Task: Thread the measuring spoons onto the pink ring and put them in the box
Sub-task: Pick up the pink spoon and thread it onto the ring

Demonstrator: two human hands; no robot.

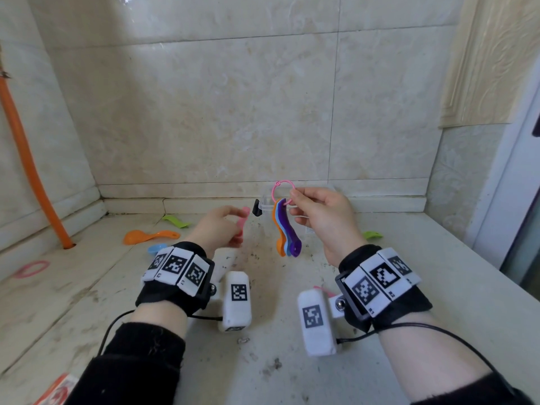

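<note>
A pale, stained worktop [277,323] fills the lower half of the frame and meets a tiled wall [233,97] behind. An orange hose [29,159] runs down the left edge into the worktop.

The right hand [324,223], right of centre, pinches the pink ring [273,193] between thumb and forefinger and holds it up off the worktop. The ring is a thin, bright pink loop, standing upright and facing the camera. From its lower edge hangs a bunch of threaded spoons [285,229], orange, blue and purple, nested one on another. Their long axis runs nearly straight down, handles at the ring and bowls at the bottom, curling slightly to the right.

The left hand [217,229], left of centre, has its fingers curled round a pink spoon [244,216]. The visible end of this spoon sticks up and to the right, towards the ring but apart from it.

The clear box [267,203] sits at the foot of the wall just behind the ring, largely hidden by the right hand.

Loose on the worktop at mid-left lie an orange spoon [149,237] lengthwise left to right, a green spoon [175,221] above it and a light blue spoon [156,248] below it. Another green piece [372,235] lies right of the right hand. A second pink loop [30,268] lies flat at far left.
</note>
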